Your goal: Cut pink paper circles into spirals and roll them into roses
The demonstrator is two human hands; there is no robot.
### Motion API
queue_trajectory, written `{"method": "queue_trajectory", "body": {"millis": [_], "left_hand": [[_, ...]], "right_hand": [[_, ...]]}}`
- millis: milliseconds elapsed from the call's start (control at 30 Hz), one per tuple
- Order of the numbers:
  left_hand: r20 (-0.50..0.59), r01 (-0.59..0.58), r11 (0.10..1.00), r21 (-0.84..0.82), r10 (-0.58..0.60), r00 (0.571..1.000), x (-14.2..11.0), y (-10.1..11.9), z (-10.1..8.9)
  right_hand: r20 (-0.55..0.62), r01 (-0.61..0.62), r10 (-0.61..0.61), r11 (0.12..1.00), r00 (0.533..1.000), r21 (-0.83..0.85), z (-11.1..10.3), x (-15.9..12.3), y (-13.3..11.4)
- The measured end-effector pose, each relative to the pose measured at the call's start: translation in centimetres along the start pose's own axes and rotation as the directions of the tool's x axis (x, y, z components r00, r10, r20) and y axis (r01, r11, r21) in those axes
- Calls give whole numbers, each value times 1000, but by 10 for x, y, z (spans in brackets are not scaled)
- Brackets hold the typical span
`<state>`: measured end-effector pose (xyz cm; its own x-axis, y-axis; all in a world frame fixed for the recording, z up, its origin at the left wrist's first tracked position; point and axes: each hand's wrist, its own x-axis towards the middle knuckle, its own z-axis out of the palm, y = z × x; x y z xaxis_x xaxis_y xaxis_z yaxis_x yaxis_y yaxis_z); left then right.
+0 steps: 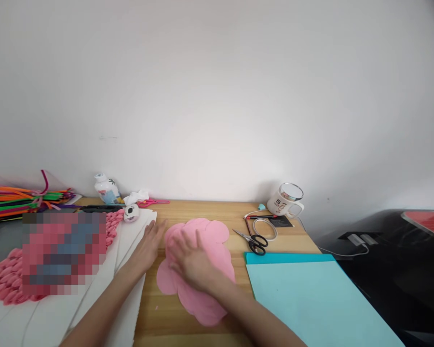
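Overlapping round pieces of pink paper [206,308] lie in a pile on the wooden table. My right hand [192,260] rests on the upper part of this pile, fingers spread. To the left of the pile is my left hand [150,243], fingers stretched out and holding nothing. It is nearest to the edge of the white sheets [126,279] and the pile's left side; whether it touches either I cannot tell. Black-handled scissors [255,242] lie right of the pink pile, their blades pointing up and left.
Light blue and teal sheets [304,289] cover the right front. A white mug [280,202] stands near the wall beside a coiled white cable [265,229]. At left are a pink braided item [7,279], partly pixelated, colourful pipe cleaners [21,200] and a white bottle [106,188].
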<state>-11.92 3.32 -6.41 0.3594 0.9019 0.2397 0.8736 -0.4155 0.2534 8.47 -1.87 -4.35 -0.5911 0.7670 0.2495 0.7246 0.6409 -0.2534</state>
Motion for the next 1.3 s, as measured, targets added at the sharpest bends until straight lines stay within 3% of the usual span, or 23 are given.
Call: {"method": "queue_trajectory", "body": {"millis": [67,133,233,367,500,700,800,967,1133,1233,1300], "left_hand": [[-3,7,1000,12,-7,1000,-1,-2,9],[-19,29,999,-25,-29,999,1,6,17],[-60,99,983,-153,-109,992,3,32,35],[-165,90,979,-184,-122,979,1,63,54],[-191,103,982,-160,-133,973,0,68,52],[-67,70,995,-74,-75,995,-1,63,35],[-92,63,994,-88,-71,993,-3,69,27],[-62,41,991,-128,-49,997,10,73,19],[56,-99,954,-283,119,991,9,83,20],[132,-64,920,-386,124,983,0,89,11],[112,3,909,-417,48,993,-5,87,5]], "right_hand": [[-53,-167,168,986,984,7,-13,-10,33],[-94,-336,335,942,938,0,-19,-19,62],[-84,-395,393,919,916,-1,-11,-29,79],[-94,-343,341,939,935,-8,13,-38,61],[-189,-327,329,944,925,43,18,-37,46],[-187,-340,344,939,920,58,3,-20,63],[-136,-296,300,954,944,52,7,-20,56],[-101,-325,328,944,939,50,13,-31,29],[-121,-392,394,919,911,42,10,-47,23],[-114,-341,350,936,930,86,5,-64,21],[-117,-347,363,927,924,140,-1,-79,22]]}}
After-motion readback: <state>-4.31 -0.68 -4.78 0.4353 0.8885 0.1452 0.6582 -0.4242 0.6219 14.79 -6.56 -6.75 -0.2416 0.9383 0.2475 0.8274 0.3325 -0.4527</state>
